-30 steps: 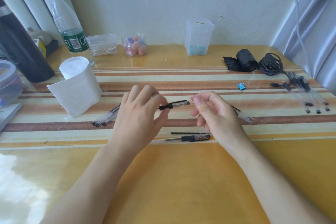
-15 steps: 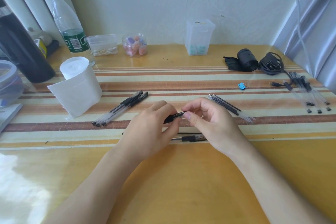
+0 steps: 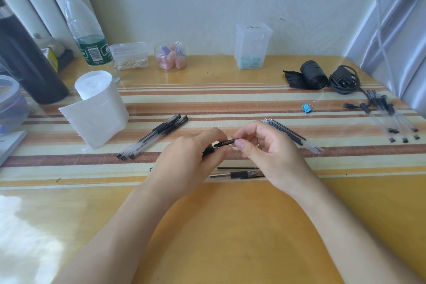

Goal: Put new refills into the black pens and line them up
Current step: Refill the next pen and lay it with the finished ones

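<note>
My left hand (image 3: pixel 186 163) grips the body of a black pen (image 3: pixel 224 144) held just above the striped mat. My right hand (image 3: pixel 267 152) pinches the pen's black cap end between thumb and fingers. Three capped black pens (image 3: pixel 153 137) lie side by side to the left. A bundle of dark refills (image 3: pixel 291 135) lies behind my right hand. Below my hands, a loose thin refill (image 3: pixel 237 168) and a pen part with a black grip (image 3: pixel 237 174) rest on the mat. Several more clear pens (image 3: pixel 389 115) lie at the far right.
A paper roll (image 3: pixel 99 106) stands at the left, with a water bottle (image 3: pixel 88 37), a dark flask (image 3: pixel 27 62) and small plastic containers (image 3: pixel 252 46) along the wall. A blue binder clip (image 3: pixel 307 107), black roll (image 3: pixel 310 75) and coiled cable (image 3: pixel 344 79) sit at the right.
My hands came together and dropped toward the mat. The right hand, apart from the pen a second ago, now holds its cap end. The three pens at left are uncovered.
</note>
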